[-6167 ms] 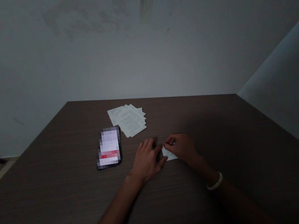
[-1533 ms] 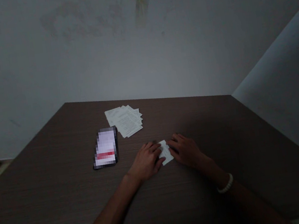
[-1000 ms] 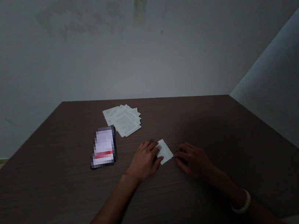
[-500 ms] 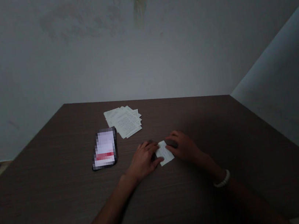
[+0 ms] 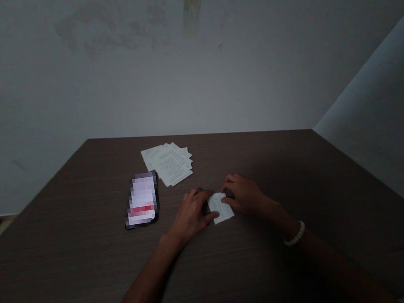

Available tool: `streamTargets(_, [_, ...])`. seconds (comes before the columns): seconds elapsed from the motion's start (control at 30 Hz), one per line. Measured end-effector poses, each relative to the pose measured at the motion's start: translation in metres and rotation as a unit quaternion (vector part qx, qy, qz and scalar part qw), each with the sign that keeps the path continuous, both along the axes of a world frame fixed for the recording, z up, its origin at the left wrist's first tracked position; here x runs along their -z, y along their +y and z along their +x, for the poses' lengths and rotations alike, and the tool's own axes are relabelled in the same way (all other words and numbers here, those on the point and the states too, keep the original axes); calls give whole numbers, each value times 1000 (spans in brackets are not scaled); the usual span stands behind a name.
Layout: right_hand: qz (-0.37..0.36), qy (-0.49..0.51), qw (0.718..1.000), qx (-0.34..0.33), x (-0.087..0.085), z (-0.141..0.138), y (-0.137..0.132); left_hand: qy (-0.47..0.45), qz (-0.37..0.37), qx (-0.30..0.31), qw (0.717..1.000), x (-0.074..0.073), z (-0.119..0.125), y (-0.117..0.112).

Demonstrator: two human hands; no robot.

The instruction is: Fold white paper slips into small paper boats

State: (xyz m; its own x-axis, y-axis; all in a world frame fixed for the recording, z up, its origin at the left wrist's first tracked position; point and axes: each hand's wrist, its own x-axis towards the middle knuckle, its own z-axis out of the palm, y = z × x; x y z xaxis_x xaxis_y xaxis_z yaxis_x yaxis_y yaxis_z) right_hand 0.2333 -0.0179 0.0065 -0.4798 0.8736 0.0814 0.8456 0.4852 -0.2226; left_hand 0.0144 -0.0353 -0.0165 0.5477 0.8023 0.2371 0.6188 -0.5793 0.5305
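A small, roughly square piece of printed paper [image 5: 222, 209] lies on the table between my hands; whether it is folded I cannot make out. My left hand [image 5: 192, 212] is at its left side, the thumb resting on the lower left part and the fingers curved along the upper left edge. From the other side, my right hand [image 5: 243, 193] grips the upper right edge, its thumb on the paper and the other fingers bent behind. A pale beaded bracelet [image 5: 295, 234] circles my right wrist.
A fanned pile of printed papers [image 5: 169, 163] lies toward the back of the dark wooden table [image 5: 280, 281]. Nearer, on the left, rests a phone [image 5: 141, 200] with its lit screen blurred out. A stained wall [image 5: 192, 82] rises behind the table.
The piece of paper has turned a little and shifted slightly left. My right hand has moved a bit left and up along with it; the left hand stays beside the paper.
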Motion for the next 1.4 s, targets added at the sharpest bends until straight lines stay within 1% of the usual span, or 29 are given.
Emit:
streamTargets(0.2, [-5, 25, 1000, 9, 5, -1, -3, -5, 6, -4, 1000, -1, 1, 0])
streamTargets(0.27, [-4, 56, 998, 16, 6, -1, -5, -5, 2, -6, 1000, -2, 2, -1])
streamTargets(0.33, [-18, 107, 994, 31, 6, 0, -7, -5, -3, -2, 1000, -2, 2, -1])
streamTargets(0.4, [-55, 177, 982, 47, 8, 0, -7, -8, -4, 1, 1000, -1, 2, 0])
streamTargets(0.5, [-96, 275, 954, 66, 11, 2, -4, -14, 0, -8, 1000, 2, 1, 1])
streamTargets(0.57, [-111, 318, 939, 75, 14, 2, -2, -16, -1, -9, 1000, 5, 1, 2])
streamTargets(0.63, [-133, 339, 928, 81, 16, 2, 0, -27, -3, -7, 1000, 7, 0, 2])
streamTargets(0.73, [-155, 346, 921, 90, 18, 1, 1, -68, -4, -21, 997, 10, -1, 3])
streamTargets(0.8, [-149, 349, 920, 103, 17, 1, 1, -99, -13, -38, 994, 11, -2, 3])
streamTargets(0.9, [-133, 351, 920, 112, 16, -1, 0, -122, -44, -75, 989, 7, -1, 5])
streamTargets(1.07, [-126, 356, 922, 86, 14, -6, 0, -153, -81, -99, 980, -2, 0, 6])
streamTargets(1.13, [-127, 365, 920, 67, 13, -7, 1, -173, -88, -102, 976, -3, 0, 6])
streamTargets(1.23, [-112, 355, 927, 49, 11, -7, 1, -193, -99, -102, 971, -4, 0, 6])
streamTargets(1.33, [-86, 342, 934, 46, 10, -7, 1, -199, -104, -108, 968, -4, 0, 6])
streamTargets(1.4, [-77, 354, 931, 53, 12, -7, 0, -200, -105, -109, 968, -5, 0, 6])
